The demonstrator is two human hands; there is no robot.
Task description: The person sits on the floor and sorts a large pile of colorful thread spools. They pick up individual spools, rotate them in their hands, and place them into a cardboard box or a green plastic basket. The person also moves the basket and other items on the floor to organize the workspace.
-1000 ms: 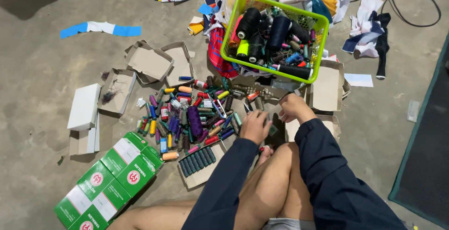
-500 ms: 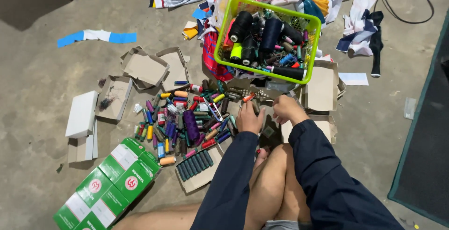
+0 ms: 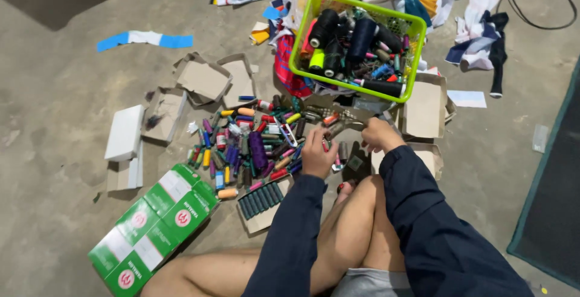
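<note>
Left hand [image 3: 318, 155] is curling loosely over small spools [image 3: 254, 149] scattered just left of its fingers; right hand [image 3: 377, 134] is pinching something I cannot identify; one open box [image 3: 261, 203] nearer the knees is sitting filled with dark spools; most spools are lying loose, so sorting looks barely begun.

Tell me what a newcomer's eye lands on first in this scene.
First, the lime-green basket of large dark thread cones, top centre on the concrete floor. Next, the bright heap of small thread spools spread just left of the person's left hand and right hand, which work close together at its edge. Lower left lie stacked green and white boxes.
</note>
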